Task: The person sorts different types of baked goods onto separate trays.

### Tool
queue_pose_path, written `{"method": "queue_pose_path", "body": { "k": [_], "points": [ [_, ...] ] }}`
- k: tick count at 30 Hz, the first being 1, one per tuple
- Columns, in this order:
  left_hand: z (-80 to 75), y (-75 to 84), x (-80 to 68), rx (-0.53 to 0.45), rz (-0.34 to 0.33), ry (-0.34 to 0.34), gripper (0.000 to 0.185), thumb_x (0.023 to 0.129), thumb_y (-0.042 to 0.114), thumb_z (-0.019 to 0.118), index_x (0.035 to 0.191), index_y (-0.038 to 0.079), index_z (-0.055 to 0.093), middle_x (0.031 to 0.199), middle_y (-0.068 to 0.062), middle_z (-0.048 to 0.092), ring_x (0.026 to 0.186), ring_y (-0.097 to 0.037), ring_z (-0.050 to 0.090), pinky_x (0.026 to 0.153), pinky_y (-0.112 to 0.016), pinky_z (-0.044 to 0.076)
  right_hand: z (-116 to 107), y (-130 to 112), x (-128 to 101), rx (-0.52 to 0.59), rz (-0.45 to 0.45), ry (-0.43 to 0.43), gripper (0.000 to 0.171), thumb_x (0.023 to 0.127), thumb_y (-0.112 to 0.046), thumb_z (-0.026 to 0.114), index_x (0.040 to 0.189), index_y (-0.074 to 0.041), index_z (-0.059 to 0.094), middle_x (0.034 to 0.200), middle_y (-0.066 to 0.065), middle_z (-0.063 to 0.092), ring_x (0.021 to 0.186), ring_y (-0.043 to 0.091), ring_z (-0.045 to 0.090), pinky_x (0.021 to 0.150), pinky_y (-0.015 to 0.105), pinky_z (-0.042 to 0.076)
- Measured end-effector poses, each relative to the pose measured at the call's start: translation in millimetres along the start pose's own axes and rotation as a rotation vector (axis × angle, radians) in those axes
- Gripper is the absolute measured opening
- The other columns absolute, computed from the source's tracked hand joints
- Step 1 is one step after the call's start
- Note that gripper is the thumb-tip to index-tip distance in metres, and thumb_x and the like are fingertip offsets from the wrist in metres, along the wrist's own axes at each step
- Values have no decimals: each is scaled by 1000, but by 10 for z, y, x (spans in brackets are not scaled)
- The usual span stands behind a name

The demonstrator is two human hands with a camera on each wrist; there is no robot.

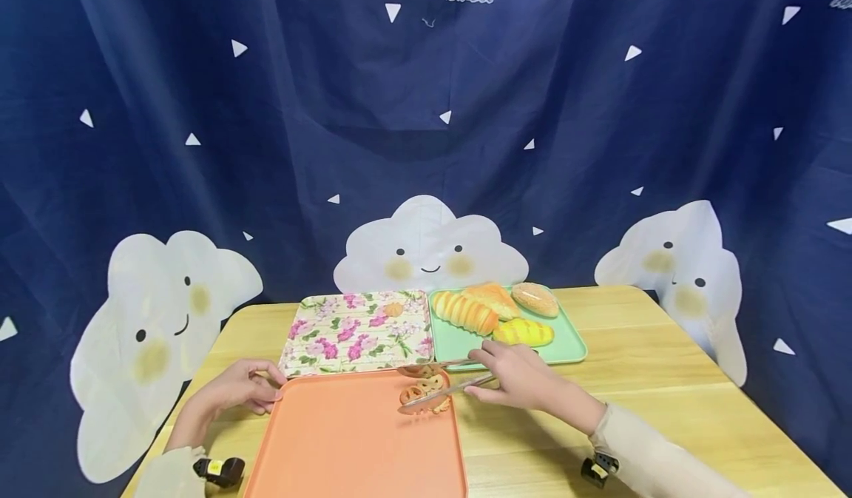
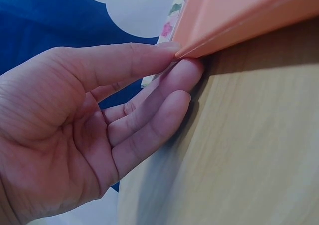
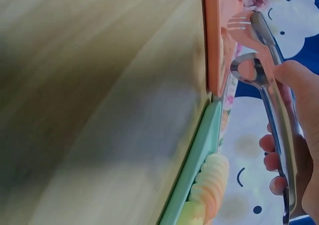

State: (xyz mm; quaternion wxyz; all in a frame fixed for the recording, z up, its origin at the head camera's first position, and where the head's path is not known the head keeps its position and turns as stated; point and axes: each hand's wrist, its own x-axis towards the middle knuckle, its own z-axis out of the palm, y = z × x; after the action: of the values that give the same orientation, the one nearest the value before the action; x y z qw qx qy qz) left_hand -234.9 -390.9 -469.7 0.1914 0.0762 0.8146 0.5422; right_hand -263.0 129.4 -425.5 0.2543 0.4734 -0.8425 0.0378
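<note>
Three trays on the wooden worktop (image 1: 665,379): an orange tray (image 1: 346,446) nearest the person, a flowered tray (image 1: 333,335) behind it with one small orange piece (image 1: 393,309) near its far edge, and a green tray (image 1: 452,342) to the right holding four bread rolls (image 1: 492,309) — a striped long one, a croissant shape, a round seeded one, a yellow one. Right hand (image 1: 515,376) grips metal tongs (image 1: 439,379), fingers curled round the handles; the tong tips sit at the orange tray's far right area, around a lotus root slice (image 1: 422,394) — tan, round, with holes, lying on the tray. Left hand (image 1: 242,387) pinches the orange tray's near-left corner, thumb above, fingers below.
</note>
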Motion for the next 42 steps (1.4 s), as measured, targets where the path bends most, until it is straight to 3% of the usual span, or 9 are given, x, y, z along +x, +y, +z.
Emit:
{"method": "queue_pose_path", "body": {
  "k": [12, 22, 28, 33, 42],
  "points": [
    [-2, -21, 6, 5, -23, 12, 29, 89, 5, 70, 112, -12, 63, 79, -3, 73, 68, -16, 70, 63, -32, 62, 97, -111, -36, 16, -85, 78, 42, 88, -50, 75, 106, -13, 70, 76, -9, 50, 60, -3, 22, 51, 10, 12],
    [-15, 6, -2, 10, -26, 5, 30, 90, 6, 70, 113, -11, 63, 80, -4, 73, 70, -17, 70, 65, -34, 62, 141, -189, -2, 78, -155, 119, 43, 81, -45, 80, 107, -12, 72, 77, -8, 54, 61, -1, 36, 51, 10, 27],
    [-15, 19, 6, 8, -19, 6, 30, 90, 5, 69, 114, -12, 62, 81, -5, 73, 71, -17, 70, 66, -34, 62, 151, -208, 24, 78, -182, 139, 44, 78, -44, 82, 105, -11, 72, 77, -8, 56, 61, 0, 41, 51, 9, 26],
    [-8, 21, 0, 8, -18, 7, 31, 90, 6, 69, 114, -13, 62, 81, -5, 72, 71, -17, 70, 66, -34, 63, 116, -168, 34, 89, -181, 153, 39, 83, -45, 77, 104, -12, 74, 76, -8, 56, 59, 0, 41, 50, 8, 21],
    [-15, -3, 8, 1, -17, 4, 32, 91, 5, 69, 115, -14, 61, 82, -5, 72, 71, -16, 70, 66, -34, 63, 73, -40, -23, 94, -167, 167, 35, 89, -48, 71, 98, -15, 74, 72, -9, 55, 58, -1, 41, 49, 9, 24]
  ]
}}
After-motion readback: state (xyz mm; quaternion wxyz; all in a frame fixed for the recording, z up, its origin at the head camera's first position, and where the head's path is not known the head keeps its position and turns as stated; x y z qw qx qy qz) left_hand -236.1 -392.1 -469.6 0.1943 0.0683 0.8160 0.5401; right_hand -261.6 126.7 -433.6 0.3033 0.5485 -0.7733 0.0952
